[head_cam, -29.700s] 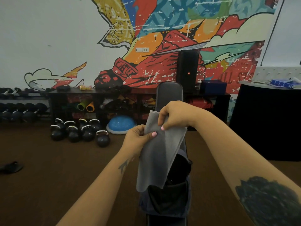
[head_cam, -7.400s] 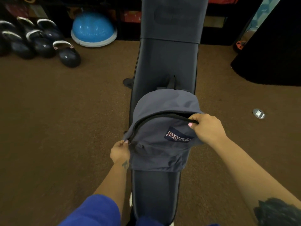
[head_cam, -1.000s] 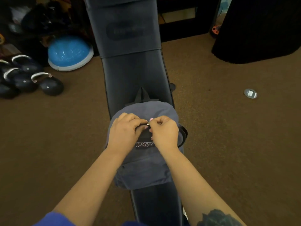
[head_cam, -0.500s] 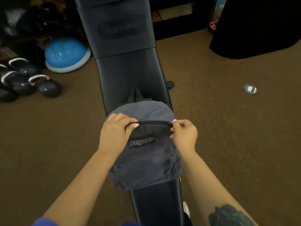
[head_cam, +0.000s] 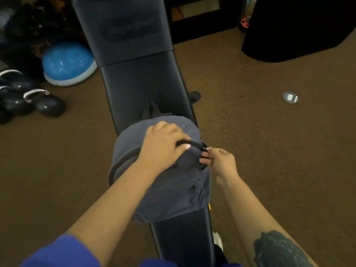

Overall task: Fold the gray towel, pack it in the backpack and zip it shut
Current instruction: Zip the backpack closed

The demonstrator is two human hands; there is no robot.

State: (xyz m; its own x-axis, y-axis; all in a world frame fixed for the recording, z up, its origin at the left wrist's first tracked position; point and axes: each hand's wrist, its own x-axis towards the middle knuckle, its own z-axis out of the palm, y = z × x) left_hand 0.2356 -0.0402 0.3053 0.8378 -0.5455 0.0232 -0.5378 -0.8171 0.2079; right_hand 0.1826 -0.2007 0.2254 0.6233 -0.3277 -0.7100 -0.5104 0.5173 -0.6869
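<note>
Directly ahead, the gray backpack (head_cam: 173, 182) lies on the dark padded bench (head_cam: 142, 87), which serves as landmark. Left hand (head_cam: 163, 146) is pressed on top of the pack, fingers curled over the black zipper track (head_cam: 194, 144) and clamping the fabric there; its forearm crosses the pack's front and hides the logo patch. Right hand (head_cam: 221, 160) at the pack's right edge, thumb and forefinger pinched on the small metal zipper pull (head_cam: 205, 148). Track runs in an arc; left stretch looks closed, right end hidden behind the right hand. Towel not visible; cannot tell its place from this view.

Left of the bench: blue half-dome balance trainer (head_cam: 67, 63), blurred, and nearer than that a cluster of black kettlebells (head_cam: 44, 104) on brown carpet (head_cam: 269, 160). Right of the bench: small round metal floor plate (head_cam: 290, 97), well apart. Far right beyond the bench, a black draped mass (head_cam: 300, 26). Pack's black top loop (head_cam: 152, 110) rests on the bench pad.
</note>
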